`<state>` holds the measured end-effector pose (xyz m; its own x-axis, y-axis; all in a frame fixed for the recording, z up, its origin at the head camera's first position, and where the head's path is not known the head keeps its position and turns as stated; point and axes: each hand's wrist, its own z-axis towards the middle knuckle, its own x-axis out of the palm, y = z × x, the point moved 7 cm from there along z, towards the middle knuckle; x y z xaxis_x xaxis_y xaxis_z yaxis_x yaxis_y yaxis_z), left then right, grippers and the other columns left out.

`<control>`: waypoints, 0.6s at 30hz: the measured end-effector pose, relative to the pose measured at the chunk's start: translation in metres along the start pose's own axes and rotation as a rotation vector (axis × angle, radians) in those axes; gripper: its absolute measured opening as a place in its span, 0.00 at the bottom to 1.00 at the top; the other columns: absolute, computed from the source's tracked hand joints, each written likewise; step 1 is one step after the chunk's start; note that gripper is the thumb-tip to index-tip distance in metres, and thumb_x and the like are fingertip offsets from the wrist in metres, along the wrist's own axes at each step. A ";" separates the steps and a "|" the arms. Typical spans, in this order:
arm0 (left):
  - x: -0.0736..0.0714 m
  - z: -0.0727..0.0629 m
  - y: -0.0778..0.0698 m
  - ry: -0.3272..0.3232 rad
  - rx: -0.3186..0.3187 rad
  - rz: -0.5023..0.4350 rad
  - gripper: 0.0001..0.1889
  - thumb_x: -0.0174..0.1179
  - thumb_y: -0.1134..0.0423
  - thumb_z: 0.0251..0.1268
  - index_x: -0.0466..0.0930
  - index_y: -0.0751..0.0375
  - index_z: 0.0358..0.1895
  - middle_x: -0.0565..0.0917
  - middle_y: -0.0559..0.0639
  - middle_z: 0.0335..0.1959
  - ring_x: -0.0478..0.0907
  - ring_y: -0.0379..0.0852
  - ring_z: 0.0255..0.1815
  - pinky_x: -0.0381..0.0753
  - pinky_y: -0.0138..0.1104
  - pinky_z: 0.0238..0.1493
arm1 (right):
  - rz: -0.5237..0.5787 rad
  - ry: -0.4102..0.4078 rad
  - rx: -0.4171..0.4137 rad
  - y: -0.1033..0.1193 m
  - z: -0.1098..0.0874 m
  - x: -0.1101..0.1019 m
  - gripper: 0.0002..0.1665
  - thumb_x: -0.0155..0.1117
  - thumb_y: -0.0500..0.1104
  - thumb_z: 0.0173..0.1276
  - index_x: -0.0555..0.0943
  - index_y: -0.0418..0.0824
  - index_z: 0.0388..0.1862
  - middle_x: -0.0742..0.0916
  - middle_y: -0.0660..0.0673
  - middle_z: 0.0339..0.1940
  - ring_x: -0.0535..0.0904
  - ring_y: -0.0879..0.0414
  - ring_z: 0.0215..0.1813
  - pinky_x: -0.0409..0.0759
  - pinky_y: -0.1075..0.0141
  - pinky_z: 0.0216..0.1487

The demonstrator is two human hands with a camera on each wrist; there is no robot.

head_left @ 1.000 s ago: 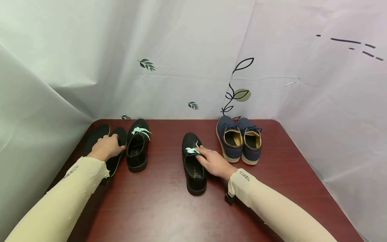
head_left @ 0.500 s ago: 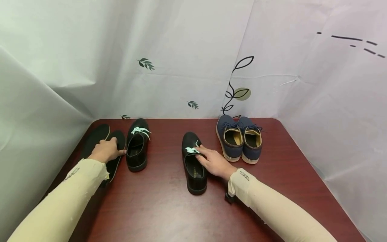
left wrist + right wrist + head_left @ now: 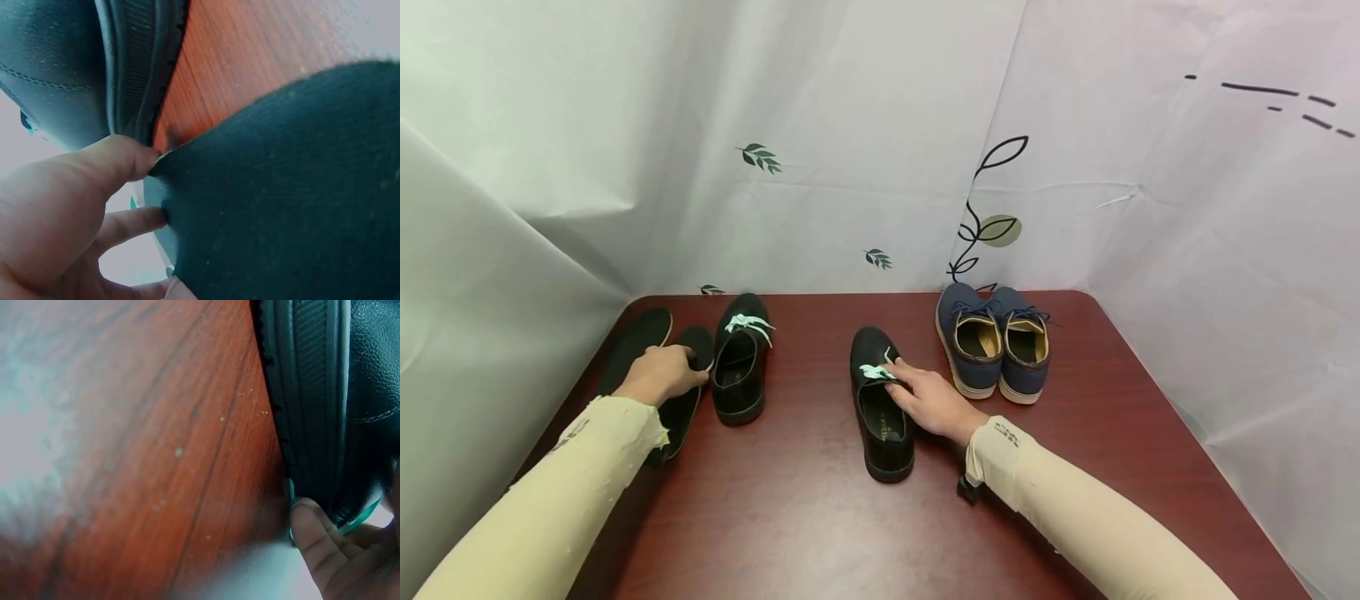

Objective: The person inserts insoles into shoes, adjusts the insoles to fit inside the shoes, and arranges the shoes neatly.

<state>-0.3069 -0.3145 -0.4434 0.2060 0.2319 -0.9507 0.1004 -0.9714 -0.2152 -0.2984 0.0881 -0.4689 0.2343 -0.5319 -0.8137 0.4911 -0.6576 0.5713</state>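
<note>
At the left edge of the table, my left hand (image 3: 662, 373) pinches a black insole (image 3: 681, 421) by its edge, thumb on one side and fingers on the other. The left wrist view shows the dark fabric of the insole (image 3: 281, 187) close up. A second insole (image 3: 634, 342) lies to its left, partly behind the hand. My right hand (image 3: 934, 404) grips the black lace-up shoe (image 3: 887, 457) in the middle, near its pale mint laces (image 3: 876, 372). A matching black shoe (image 3: 741, 398) stands just right of the insoles.
Two navy shoes (image 3: 1024, 375) with tan lining stand side by side at the back right. The reddish-brown table (image 3: 790, 517) has rounded far corners. White fabric (image 3: 820, 100) with leaf prints hangs behind and at both sides.
My left hand has drawn slightly nearer to me, and the insole it holds has shifted the same way. My right hand and its shoe stay in place.
</note>
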 end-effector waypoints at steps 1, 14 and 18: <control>-0.001 0.000 -0.001 -0.002 0.001 0.002 0.35 0.59 0.51 0.67 0.68 0.77 0.67 0.71 0.82 0.60 0.73 0.78 0.53 0.76 0.62 0.48 | 0.002 -0.003 -0.001 0.000 0.000 -0.001 0.27 0.52 0.56 0.78 0.71 0.58 0.74 0.69 0.43 0.76 0.66 0.53 0.76 0.70 0.53 0.71; -0.005 -0.006 0.001 -0.109 0.043 -0.054 0.15 0.60 0.58 0.66 0.83 0.69 0.45 0.80 0.67 0.37 0.72 0.63 0.37 0.73 0.48 0.34 | 0.024 -0.011 0.002 0.000 0.000 0.000 0.27 0.52 0.55 0.78 0.71 0.58 0.74 0.69 0.42 0.76 0.65 0.53 0.76 0.70 0.53 0.71; -0.003 -0.009 0.001 -0.131 0.055 -0.079 0.12 0.59 0.59 0.64 0.83 0.64 0.29 0.78 0.55 0.23 0.71 0.51 0.25 0.69 0.41 0.28 | 0.022 -0.008 0.003 0.001 -0.001 0.000 0.27 0.52 0.56 0.78 0.71 0.58 0.74 0.69 0.41 0.76 0.66 0.52 0.76 0.70 0.53 0.70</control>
<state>-0.2982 -0.3158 -0.4389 0.0704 0.3022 -0.9506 0.0568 -0.9527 -0.2987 -0.2972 0.0882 -0.4688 0.2383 -0.5506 -0.8000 0.4833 -0.6473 0.5894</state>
